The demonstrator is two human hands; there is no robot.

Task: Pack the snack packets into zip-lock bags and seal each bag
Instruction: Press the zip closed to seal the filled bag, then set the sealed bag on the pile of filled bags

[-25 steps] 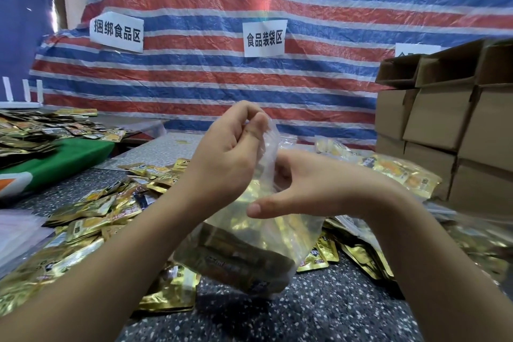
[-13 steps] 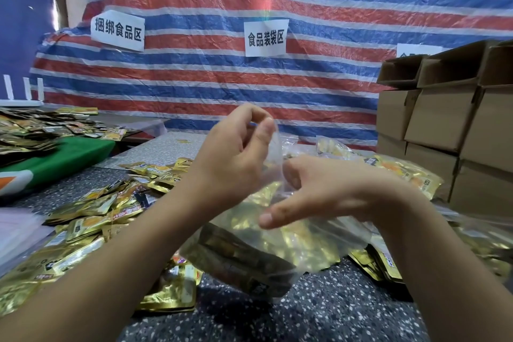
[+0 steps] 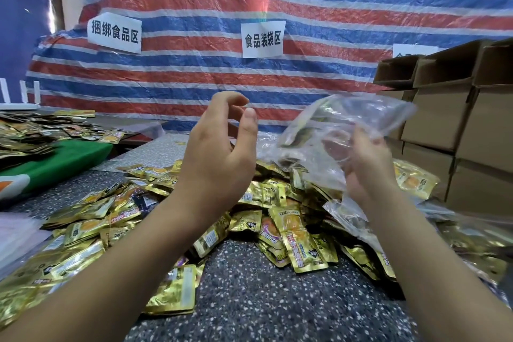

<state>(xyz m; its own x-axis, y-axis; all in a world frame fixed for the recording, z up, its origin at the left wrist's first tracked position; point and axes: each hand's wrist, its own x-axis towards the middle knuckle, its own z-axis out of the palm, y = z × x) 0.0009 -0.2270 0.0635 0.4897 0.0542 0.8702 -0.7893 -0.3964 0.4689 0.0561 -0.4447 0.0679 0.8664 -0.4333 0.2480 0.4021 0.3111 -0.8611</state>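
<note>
A red, white and blue striped woven plastic tarpaulin (image 3: 305, 8) hangs as the backdrop across the whole rear of the work area, with two white paper signs bearing black Chinese characters, one (image 3: 114, 33) to the left and one (image 3: 263, 39) near the centre. At the right side stands a stack of brown corrugated cardboard boxes (image 3: 455, 119), the top ones with flaps open. The dark grey speckled table (image 3: 263, 300) carries the work. On it lies a wide heap of loose gold foil snack packets (image 3: 277, 219), spread from the left edge to beneath the right forearm. A green cloth-covered surface (image 3: 61, 158) at the far left holds a further scatter of gold packets (image 3: 33, 130). The clear crumpled plastic zip-lock bag (image 3: 341, 130) is raised in the air above the heap, to the right of centre, with dark and gold contents visible through it; whether its seal is closed cannot be told, as the bag is blurred. The right hand (image 3: 366, 158) grips this bag from below, fingers curled into the plastic. The left hand (image 3: 219, 153) is raised apart from the bag, holding nothing, fingers loosely curved with thumb and forefinger near each other but not touching.
</note>
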